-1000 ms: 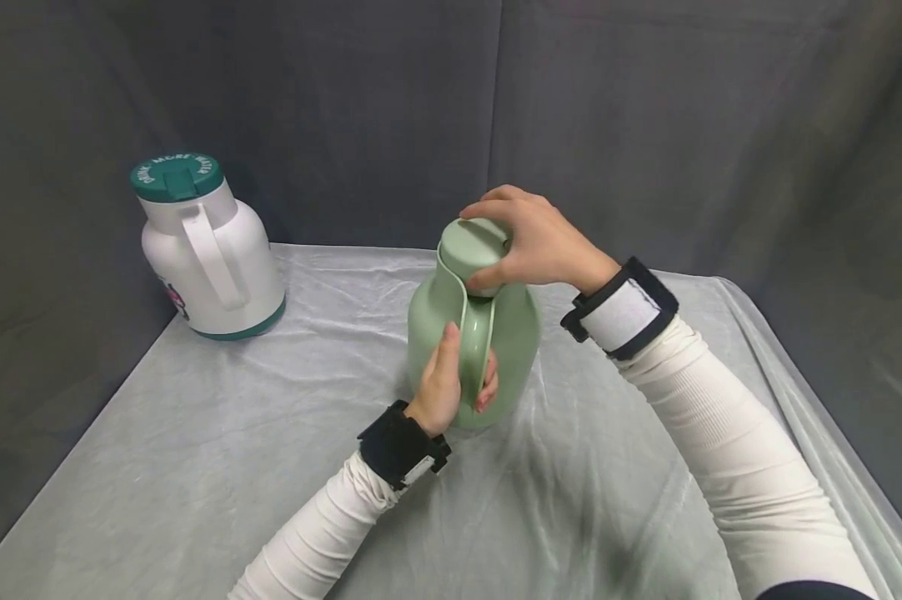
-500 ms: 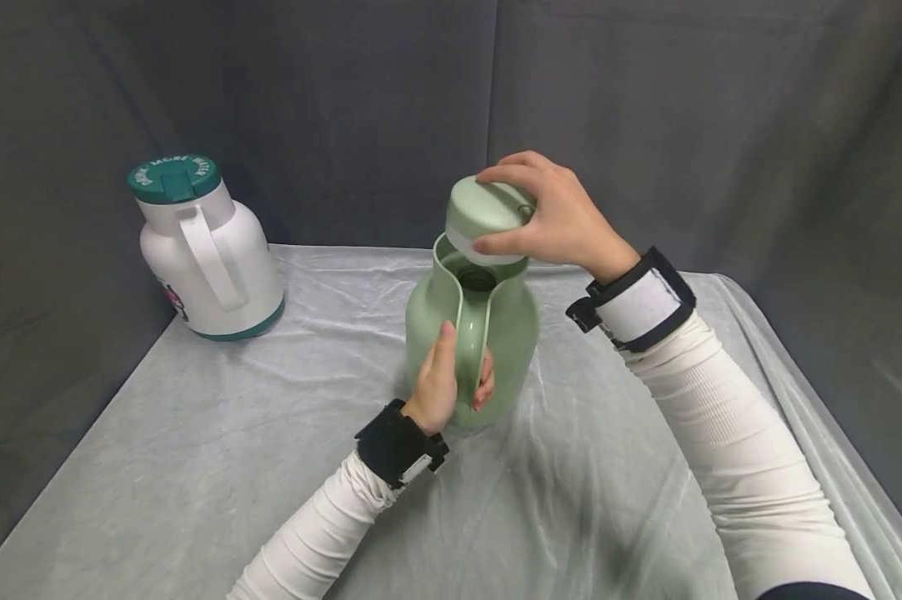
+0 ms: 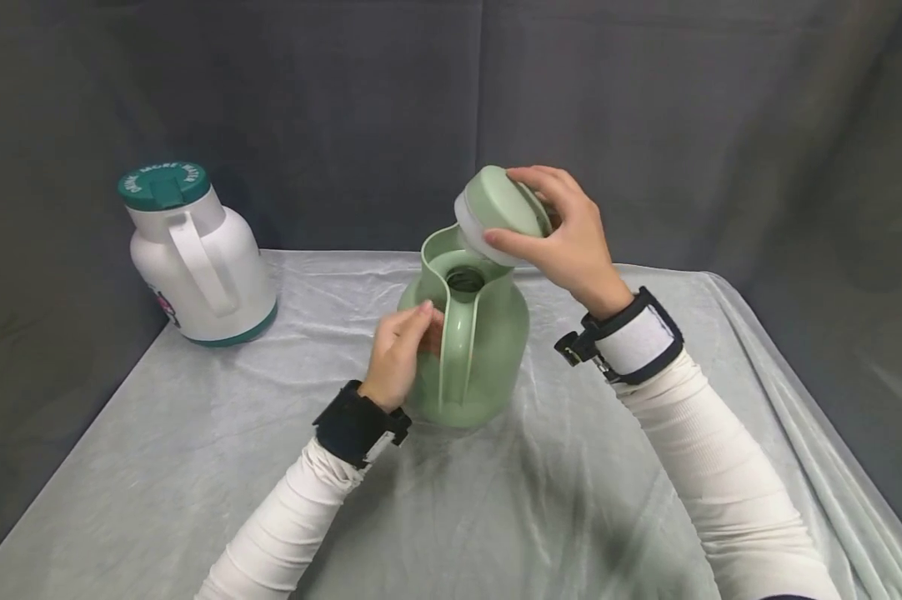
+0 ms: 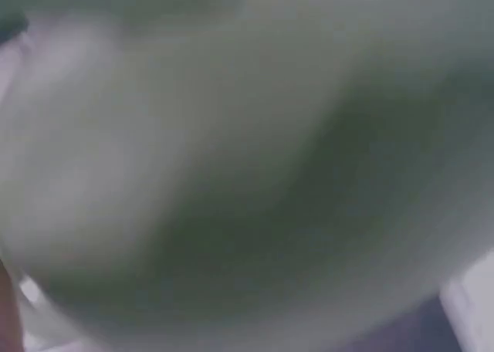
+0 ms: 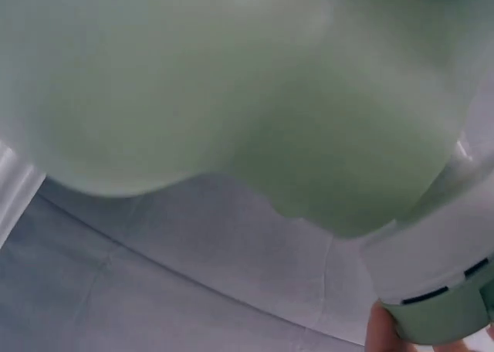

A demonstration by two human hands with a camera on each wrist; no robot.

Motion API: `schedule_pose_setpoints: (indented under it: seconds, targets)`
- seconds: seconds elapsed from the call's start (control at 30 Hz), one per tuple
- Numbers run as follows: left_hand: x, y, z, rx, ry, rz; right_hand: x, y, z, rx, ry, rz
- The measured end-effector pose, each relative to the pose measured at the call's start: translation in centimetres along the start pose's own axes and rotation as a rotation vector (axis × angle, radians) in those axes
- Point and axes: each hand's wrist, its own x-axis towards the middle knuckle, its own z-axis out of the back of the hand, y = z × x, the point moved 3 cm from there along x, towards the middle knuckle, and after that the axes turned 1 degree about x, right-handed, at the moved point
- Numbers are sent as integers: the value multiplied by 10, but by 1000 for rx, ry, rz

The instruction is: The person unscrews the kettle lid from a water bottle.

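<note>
A pale green jug (image 3: 496, 354) stands upright on the cloth, its mouth uncovered and showing a dark threaded neck. Tilted over the right side of that mouth is the jug's lid (image 3: 505, 204), green on top with a white lower part. My right hand (image 3: 574, 233) holds the lid between thumb and fingers; the right wrist view shows fingertips on the lid's green band (image 5: 436, 317). Beside the jug's handle, on its left, my left hand (image 3: 393, 354) has its fingers loosely bent at the jug's side. Blurred green jug wall (image 4: 247, 167) fills the left wrist view.
A white jug (image 3: 207, 271) with a teal lid (image 3: 163, 185) and teal base stands at the back left. Wrinkled grey cloth (image 3: 218, 442) covers the table. Dark grey curtains (image 3: 331, 125) hang close behind and at both sides.
My right hand has lifted the lid off the green jug's mouth and tilted it to the right. My left hand has let go of the handle and moved left and up.
</note>
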Motion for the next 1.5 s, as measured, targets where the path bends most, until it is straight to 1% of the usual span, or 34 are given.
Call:
schedule_pose_setpoints:
  seconds: [0.07,0.1,0.17,0.2,0.23,0.27,0.33,0.37,0.47,0.53,0.6,0.7,0.77,0.87,0.97,1.07,1.13,1.2,1.27,1.37,1.5]
  targets:
    - [13,-10,9,51,-91,-80,-4,0,-2,51,-27,-7]
    - [20,-16,12,64,-116,-114,-5,0,-3,85,-39,-12]
    - [34,-26,17,92,-139,-166,-8,2,-5,145,-63,-14]
    - [41,-31,18,105,-132,-178,-9,2,-6,178,-74,-14]
    - [48,-35,19,118,-117,-179,-9,3,-7,210,-86,-11]
    - [54,-38,19,116,-96,-167,-10,4,-8,248,-95,-7]
    - [62,-42,19,97,-45,-120,-11,7,-12,317,-111,8]
    - [65,-43,18,82,-16,-87,-12,9,-14,351,-115,13]
    - [70,-45,13,-19,80,9,-14,15,-21,434,-120,33]
    - [71,-45,9,-91,142,47,-14,20,-27,466,-118,48]
    - [72,-45,5,-172,175,65,-14,24,-32,485,-116,63]
    - [73,-46,3,-267,175,53,-13,28,-39,497,-105,75]
    - [73,-47,5,-294,153,37,-12,30,-42,501,-93,65]
    - [74,-48,9,-297,124,9,-11,32,-45,491,-70,56]
    - [74,-51,15,-278,102,-24,-10,35,-47,453,-47,80]
    - [75,-54,23,-278,71,-60,-12,38,-44,412,-48,137]
    - [76,-56,32,-279,46,-81,-14,38,-40,396,-61,167]
    - [78,-58,44,-263,19,-97,-17,37,-35,394,-79,183]
    - [79,-60,57,-225,-2,-108,-19,33,-29,384,-96,189]
    - [81,-61,79,-147,-38,-100,-24,26,-23,359,-118,179]
    - [83,-59,105,-54,-98,-45,-31,15,-18,328,-131,151]
